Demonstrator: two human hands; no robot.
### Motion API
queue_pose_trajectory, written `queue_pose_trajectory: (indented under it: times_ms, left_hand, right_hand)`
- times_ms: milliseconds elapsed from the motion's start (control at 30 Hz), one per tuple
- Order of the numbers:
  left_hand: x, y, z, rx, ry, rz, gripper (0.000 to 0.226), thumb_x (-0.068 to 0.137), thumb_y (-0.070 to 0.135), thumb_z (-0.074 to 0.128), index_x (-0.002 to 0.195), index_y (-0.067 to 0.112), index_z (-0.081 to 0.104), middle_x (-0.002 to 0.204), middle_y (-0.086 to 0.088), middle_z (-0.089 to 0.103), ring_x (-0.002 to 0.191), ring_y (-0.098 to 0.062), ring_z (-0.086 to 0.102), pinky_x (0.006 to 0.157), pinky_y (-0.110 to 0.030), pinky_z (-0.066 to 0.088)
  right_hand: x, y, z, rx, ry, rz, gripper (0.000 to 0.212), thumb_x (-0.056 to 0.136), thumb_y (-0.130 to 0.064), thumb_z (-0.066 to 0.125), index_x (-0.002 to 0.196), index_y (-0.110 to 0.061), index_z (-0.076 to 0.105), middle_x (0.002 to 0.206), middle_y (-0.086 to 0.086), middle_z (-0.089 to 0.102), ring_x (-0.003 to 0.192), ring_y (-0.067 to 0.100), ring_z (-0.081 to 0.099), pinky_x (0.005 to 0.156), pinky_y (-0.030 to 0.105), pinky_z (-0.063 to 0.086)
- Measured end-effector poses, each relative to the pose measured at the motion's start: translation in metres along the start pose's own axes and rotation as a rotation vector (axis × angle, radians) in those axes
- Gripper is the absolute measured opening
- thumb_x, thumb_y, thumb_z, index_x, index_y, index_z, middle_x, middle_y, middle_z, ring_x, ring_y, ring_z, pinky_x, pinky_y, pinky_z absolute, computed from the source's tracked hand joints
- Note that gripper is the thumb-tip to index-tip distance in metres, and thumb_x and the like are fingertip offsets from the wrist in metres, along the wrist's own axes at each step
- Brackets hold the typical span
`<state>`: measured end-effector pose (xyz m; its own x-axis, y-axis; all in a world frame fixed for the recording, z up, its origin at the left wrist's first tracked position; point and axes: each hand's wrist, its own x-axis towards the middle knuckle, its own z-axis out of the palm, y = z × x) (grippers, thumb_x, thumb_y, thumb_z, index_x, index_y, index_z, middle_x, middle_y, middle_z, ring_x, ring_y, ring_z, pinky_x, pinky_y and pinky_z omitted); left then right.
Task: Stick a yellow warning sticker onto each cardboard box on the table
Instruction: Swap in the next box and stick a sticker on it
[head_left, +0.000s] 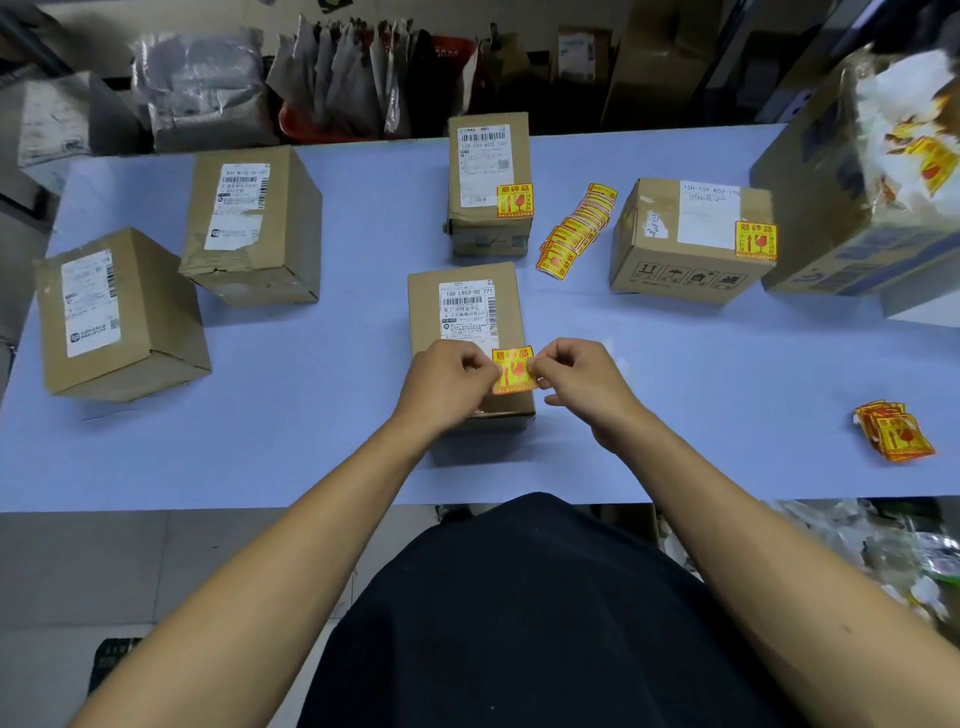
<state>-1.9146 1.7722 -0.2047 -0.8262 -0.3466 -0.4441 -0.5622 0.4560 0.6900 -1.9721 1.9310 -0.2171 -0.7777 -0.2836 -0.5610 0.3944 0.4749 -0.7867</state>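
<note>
Fingers (488, 366) of both hands pinch one sticker (513, 370) by its side edges over the near box (462, 322). Beyond them two boxes wear stickers; two boxes (119, 317) leftward remain bare.

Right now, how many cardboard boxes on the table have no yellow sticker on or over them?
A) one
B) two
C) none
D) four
B: only the two boxes at the left are bare; the far box and right box carry stickers, and both hands hold one over the near box.
</note>
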Motion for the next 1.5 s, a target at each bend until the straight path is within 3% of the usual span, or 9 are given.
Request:
queue_pose_trajectory:
  times_ms: [67, 167, 367, 600, 1067, 1233, 1333, 1400, 1500]
  left_hand:
    - [-0.002, -0.005, 0.003, 0.141, -0.024, 0.029, 0.017, 0.082, 0.024, 0.064, 0.067, 0.019, 0.071, 0.069, 0.003, 0.072, 0.073, -0.017, 0.067, 0.069, -0.032, 0.056]
    - [-0.003, -0.009, 0.007, 0.246, -0.026, 0.022, 0.018, 0.082, 0.028, 0.063, 0.067, 0.020, 0.069, 0.069, 0.003, 0.071, 0.074, -0.020, 0.066, 0.067, -0.036, 0.057]
    - [-0.003, -0.006, 0.011, 0.392, 0.005, 0.043, 0.018, 0.083, 0.030, 0.059, 0.068, 0.021, 0.062, 0.073, 0.002, 0.067, 0.076, -0.024, 0.060, 0.059, -0.028, 0.044]
    - [0.001, -0.009, 0.010, 0.435, -0.017, 0.071, 0.016, 0.079, 0.032, 0.058, 0.073, 0.019, 0.066, 0.074, 0.003, 0.067, 0.075, -0.023, 0.059, 0.059, -0.028, 0.043]
    - [0.004, -0.016, 0.011, 0.407, -0.034, 0.111, 0.016, 0.077, 0.029, 0.060, 0.068, 0.017, 0.064, 0.067, 0.000, 0.066, 0.071, -0.025, 0.061, 0.057, -0.031, 0.047]
    - [0.006, -0.008, 0.009, 0.590, -0.020, 0.108, 0.027, 0.079, 0.037, 0.062, 0.068, 0.013, 0.058, 0.069, -0.004, 0.063, 0.072, -0.028, 0.061, 0.054, -0.031, 0.042]
    - [0.007, -0.014, 0.000, 0.767, 0.090, 0.193, 0.044, 0.081, 0.059, 0.063, 0.086, 0.016, 0.057, 0.089, -0.003, 0.058, 0.089, -0.028, 0.058, 0.062, -0.033, 0.040]
    - [0.007, -0.030, -0.003, 0.753, 0.149, 0.309, 0.059, 0.082, 0.062, 0.062, 0.119, 0.016, 0.058, 0.120, -0.008, 0.055, 0.114, -0.031, 0.049, 0.083, -0.041, 0.044]
    - [0.004, -0.053, 0.003, 0.693, 0.043, 0.277, 0.075, 0.095, 0.058, 0.047, 0.155, 0.020, 0.024, 0.164, -0.013, 0.012, 0.151, -0.034, 0.006, 0.117, -0.055, 0.018]
  right_hand:
    - [0.000, 0.009, 0.002, -0.067, 0.009, 0.002, 0.015, 0.089, -0.020, 0.065, 0.076, -0.012, 0.067, 0.078, 0.005, 0.066, 0.079, 0.024, 0.062, 0.082, 0.049, 0.057]
    - [-0.002, 0.016, 0.005, -0.138, 0.027, -0.011, 0.014, 0.088, -0.022, 0.066, 0.076, -0.015, 0.068, 0.078, -0.001, 0.068, 0.087, 0.022, 0.067, 0.084, 0.052, 0.058]
    - [-0.005, 0.019, 0.010, -0.220, 0.069, -0.055, 0.016, 0.090, -0.020, 0.065, 0.074, -0.016, 0.064, 0.077, -0.004, 0.066, 0.086, 0.023, 0.067, 0.080, 0.050, 0.059]
    - [-0.006, 0.019, 0.012, -0.263, 0.083, -0.074, 0.016, 0.090, -0.020, 0.064, 0.079, -0.007, 0.067, 0.074, -0.004, 0.065, 0.082, 0.024, 0.066, 0.079, 0.051, 0.059]
    - [-0.006, 0.023, 0.012, -0.259, 0.062, -0.057, 0.018, 0.089, -0.021, 0.067, 0.077, -0.008, 0.065, 0.071, 0.000, 0.065, 0.078, 0.026, 0.067, 0.077, 0.050, 0.059]
    - [-0.003, 0.026, 0.010, -0.243, 0.045, -0.035, 0.022, 0.090, -0.026, 0.067, 0.080, -0.008, 0.063, 0.072, 0.000, 0.065, 0.074, 0.024, 0.065, 0.078, 0.048, 0.058]
    - [0.000, 0.032, 0.007, -0.222, 0.042, 0.018, 0.024, 0.090, -0.037, 0.067, 0.091, -0.014, 0.065, 0.087, -0.002, 0.068, 0.080, 0.018, 0.062, 0.079, 0.041, 0.055]
    - [0.003, 0.033, 0.010, -0.224, 0.020, 0.035, 0.036, 0.094, -0.047, 0.059, 0.115, -0.017, 0.064, 0.108, -0.003, 0.068, 0.100, 0.018, 0.063, 0.087, 0.036, 0.051]
    - [0.008, 0.026, 0.024, -0.231, -0.028, 0.034, 0.059, 0.098, -0.056, 0.047, 0.144, -0.019, 0.047, 0.134, 0.001, 0.061, 0.125, 0.020, 0.056, 0.098, 0.033, 0.042]
